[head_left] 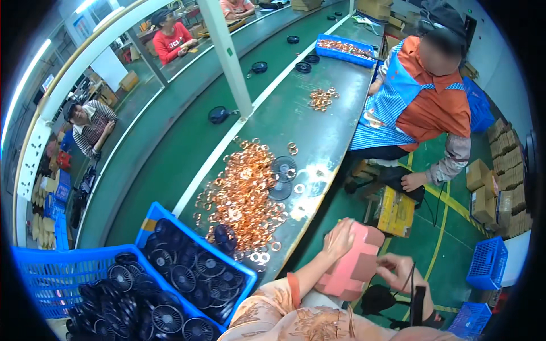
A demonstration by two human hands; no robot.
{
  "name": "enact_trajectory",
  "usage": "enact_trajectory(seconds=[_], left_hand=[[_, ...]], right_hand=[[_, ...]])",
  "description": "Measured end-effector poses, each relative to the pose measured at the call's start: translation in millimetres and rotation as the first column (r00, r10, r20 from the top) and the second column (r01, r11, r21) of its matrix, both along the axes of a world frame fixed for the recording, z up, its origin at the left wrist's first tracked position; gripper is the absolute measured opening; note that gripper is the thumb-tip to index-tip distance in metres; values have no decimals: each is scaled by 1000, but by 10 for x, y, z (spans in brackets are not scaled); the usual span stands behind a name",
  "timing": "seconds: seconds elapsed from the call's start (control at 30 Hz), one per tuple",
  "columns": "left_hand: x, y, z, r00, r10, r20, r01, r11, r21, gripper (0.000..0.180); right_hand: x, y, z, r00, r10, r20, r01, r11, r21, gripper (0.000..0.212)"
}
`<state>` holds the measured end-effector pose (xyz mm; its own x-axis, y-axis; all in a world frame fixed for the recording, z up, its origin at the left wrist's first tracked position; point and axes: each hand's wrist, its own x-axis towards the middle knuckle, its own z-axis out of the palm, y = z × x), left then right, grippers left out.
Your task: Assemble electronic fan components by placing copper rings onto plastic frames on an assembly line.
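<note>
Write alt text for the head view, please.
A person's left hand rests on a pink object, the right hand close beside it. To the left, copper rings lie heaped on a table near blue crates of black grilles.

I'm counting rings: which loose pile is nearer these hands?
The large heap of copper-coloured metal rings; the smaller pile lies farther along the green table.

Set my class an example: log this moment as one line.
left fingers: on pink object | right fingers: near its edge, contact unclear | table: heaped copper-coloured rings | blue crates: black fan-like parts
</note>
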<state>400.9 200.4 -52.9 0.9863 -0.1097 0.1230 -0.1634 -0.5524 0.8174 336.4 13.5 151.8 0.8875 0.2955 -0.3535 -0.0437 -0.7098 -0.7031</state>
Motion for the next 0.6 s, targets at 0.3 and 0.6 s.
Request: enact_trajectory(seconds=[0.3,0.6], left_hand=[[151,754,566,980,158,125,-163,986,26,38],[-66,1189,78,991,82,108,-97,985,142,42]], right_hand=[[342,782,531,937,341,76,-343,939,23,24],[377,1244,521,868,484,-111,-489,872,-31,29]])
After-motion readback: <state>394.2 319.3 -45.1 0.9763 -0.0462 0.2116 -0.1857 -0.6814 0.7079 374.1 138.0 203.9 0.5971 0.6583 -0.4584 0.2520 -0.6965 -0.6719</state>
